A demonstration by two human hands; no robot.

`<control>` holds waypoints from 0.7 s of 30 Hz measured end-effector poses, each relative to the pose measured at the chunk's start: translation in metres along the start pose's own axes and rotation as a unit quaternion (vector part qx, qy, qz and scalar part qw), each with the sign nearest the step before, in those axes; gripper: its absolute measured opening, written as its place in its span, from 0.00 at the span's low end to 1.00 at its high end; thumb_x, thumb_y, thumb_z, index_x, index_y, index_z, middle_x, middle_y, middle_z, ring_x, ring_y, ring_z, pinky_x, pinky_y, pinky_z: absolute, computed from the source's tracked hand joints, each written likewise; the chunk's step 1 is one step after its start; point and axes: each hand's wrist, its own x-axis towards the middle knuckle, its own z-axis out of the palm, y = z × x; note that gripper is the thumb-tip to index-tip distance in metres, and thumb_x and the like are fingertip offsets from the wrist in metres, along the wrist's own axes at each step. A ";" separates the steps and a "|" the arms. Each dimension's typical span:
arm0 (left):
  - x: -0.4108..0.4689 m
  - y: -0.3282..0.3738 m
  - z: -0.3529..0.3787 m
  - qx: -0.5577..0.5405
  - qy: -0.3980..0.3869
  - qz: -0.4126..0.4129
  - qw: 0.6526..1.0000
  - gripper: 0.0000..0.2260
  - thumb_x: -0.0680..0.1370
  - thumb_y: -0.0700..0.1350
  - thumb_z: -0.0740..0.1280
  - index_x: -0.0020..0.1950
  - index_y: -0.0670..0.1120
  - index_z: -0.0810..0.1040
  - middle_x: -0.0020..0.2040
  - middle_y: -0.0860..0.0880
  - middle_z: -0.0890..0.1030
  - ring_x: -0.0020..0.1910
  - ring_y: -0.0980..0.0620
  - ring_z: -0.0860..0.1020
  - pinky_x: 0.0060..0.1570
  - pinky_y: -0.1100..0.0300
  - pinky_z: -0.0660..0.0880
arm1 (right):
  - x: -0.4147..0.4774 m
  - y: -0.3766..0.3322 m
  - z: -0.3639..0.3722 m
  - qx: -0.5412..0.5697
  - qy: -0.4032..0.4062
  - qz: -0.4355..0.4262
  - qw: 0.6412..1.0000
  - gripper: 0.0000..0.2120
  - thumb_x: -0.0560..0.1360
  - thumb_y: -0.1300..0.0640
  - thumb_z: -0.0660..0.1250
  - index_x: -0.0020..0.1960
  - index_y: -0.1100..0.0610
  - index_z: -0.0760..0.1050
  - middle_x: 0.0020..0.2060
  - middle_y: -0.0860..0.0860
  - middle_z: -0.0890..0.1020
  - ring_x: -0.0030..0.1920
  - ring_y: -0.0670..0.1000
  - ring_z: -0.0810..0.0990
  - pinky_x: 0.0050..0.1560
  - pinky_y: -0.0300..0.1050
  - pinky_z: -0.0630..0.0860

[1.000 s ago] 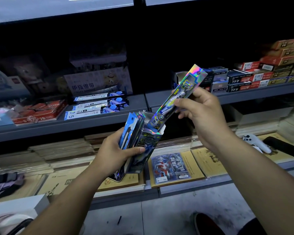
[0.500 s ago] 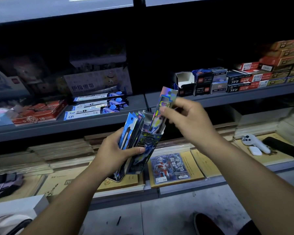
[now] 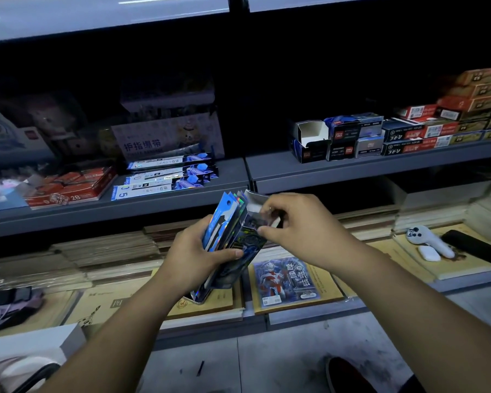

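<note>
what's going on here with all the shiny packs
A person stands at shop shelves. The left hand grips an open box together with a bundle of shiny packs fanned beside it. The right hand pinches one pack at the box's open top; it sits almost wholly inside, so only its tip shows. Whether it is going in or coming out cannot be told from this moment.

Dim, bluish light from above; dark upper shelves, soft blur, bowed edges.
</note>
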 end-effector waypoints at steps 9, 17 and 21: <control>0.001 0.001 -0.001 0.019 0.013 0.013 1.000 0.24 0.68 0.48 0.83 0.61 0.56 0.81 0.53 0.58 0.87 0.53 0.55 0.85 0.59 0.45 0.80 | -0.002 -0.004 0.001 -0.011 0.011 -0.012 1.000 0.06 0.76 0.52 0.73 0.42 0.49 0.79 0.32 0.44 0.80 0.30 0.42 0.75 0.33 0.42 0.69; -0.001 0.000 -0.001 0.034 0.007 0.033 0.999 0.26 0.65 0.56 0.81 0.62 0.57 0.80 0.54 0.58 0.86 0.54 0.55 0.84 0.59 0.45 0.80 | -0.002 -0.001 0.006 0.019 -0.110 0.018 0.994 0.03 0.74 0.57 0.69 0.46 0.49 0.79 0.37 0.48 0.84 0.24 0.43 0.71 0.33 0.41 0.71; -0.002 0.000 0.001 0.052 -0.003 0.046 0.998 0.26 0.68 0.52 0.82 0.64 0.56 0.80 0.55 0.58 0.85 0.55 0.55 0.83 0.58 0.46 0.80 | -0.005 -0.004 0.009 0.029 -0.174 0.028 0.984 0.09 0.76 0.56 0.68 0.56 0.48 0.75 0.49 0.48 0.84 0.27 0.35 0.75 0.32 0.37 0.69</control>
